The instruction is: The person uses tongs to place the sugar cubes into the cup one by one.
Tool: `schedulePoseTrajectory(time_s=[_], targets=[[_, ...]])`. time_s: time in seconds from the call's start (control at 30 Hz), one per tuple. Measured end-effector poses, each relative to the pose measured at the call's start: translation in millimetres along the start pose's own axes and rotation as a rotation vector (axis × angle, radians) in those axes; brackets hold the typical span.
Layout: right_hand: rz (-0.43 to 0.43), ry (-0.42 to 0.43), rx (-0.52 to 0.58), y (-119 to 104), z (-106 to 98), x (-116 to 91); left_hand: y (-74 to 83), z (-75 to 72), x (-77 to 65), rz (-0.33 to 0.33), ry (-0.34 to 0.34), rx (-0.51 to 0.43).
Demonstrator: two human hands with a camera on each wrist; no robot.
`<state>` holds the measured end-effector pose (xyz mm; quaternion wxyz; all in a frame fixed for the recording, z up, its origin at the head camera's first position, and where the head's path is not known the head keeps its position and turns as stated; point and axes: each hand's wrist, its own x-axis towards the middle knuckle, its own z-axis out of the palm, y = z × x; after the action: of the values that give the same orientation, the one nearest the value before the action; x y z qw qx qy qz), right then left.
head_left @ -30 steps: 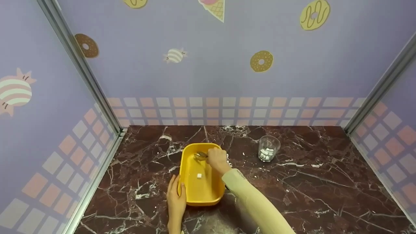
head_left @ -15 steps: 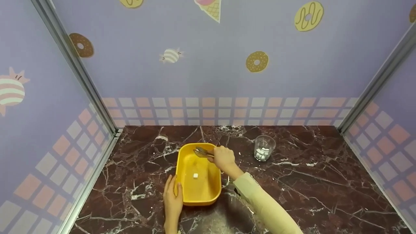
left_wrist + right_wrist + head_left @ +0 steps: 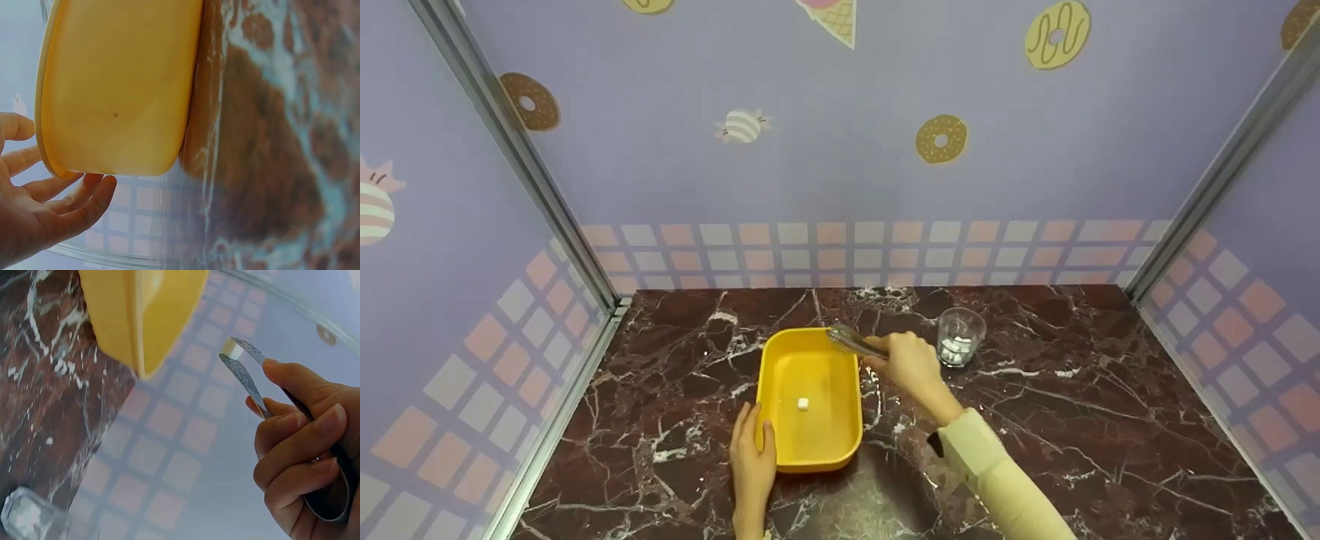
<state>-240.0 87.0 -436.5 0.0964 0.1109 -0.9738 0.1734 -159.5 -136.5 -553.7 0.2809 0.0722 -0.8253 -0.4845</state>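
My right hand [image 3: 911, 367] grips metal tongs [image 3: 856, 343] over the far right rim of a yellow plastic tub [image 3: 810, 466]. In the right wrist view the perforated tips of the tongs pinch a small white cube [image 3: 232, 349], like a sugar cube. Another white cube [image 3: 803, 404] lies on the tub's floor. At the tub's near left side my left hand [image 3: 753, 461] holds the wall, thumb at the rim and fingers along the outside. In the left wrist view its fingertips [image 3: 107, 188] are under the tub's edge.
A clear glass [image 3: 961, 339] with several white cubes at its bottom stands to the right of the tub, behind my right hand. Dark red marble [image 3: 1072, 435] makes up the tabletop. Patterned purple walls [image 3: 840, 172] enclose it at the back and sides.
My right hand has lifted the tongs out of the tub and moved them right, toward the glass. The left hand keeps its hold on the tub. The head view has shifted slightly.
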Motion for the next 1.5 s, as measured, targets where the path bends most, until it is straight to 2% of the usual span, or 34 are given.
schedulePoseTrajectory(time_s=[0.13,0.3,0.47,0.6,0.83,1.2,1.37,1.5], targets=[[0.079,0.0,0.04,27,-15,-2,0.2,0.3,0.9,-0.003,-0.01,0.003],[0.192,0.024,0.015,67,-32,-7,-0.5,1.2,0.4,-0.006,-0.021,0.016],[0.236,0.059,-0.006,101,-45,-11,-0.7,2.5,-0.9,-0.003,-0.014,0.025],[0.26,0.075,-0.005,118,-51,-10,-1.7,3.2,-1.1,0.0,-0.011,0.018],[0.286,0.043,-0.022,140,-51,-9,-1.0,2.3,-1.4,-0.007,-0.009,0.008],[0.312,0.022,-0.048,162,-37,-12,-0.9,2.3,-1.3,-0.011,-0.015,0.01],[0.316,0.008,-0.044,165,-36,-14,-0.4,1.4,-0.7,0.002,-0.008,0.007],[0.295,0.025,-0.053,158,-39,-14,-1.1,0.9,-0.4,0.006,-0.001,0.002]])
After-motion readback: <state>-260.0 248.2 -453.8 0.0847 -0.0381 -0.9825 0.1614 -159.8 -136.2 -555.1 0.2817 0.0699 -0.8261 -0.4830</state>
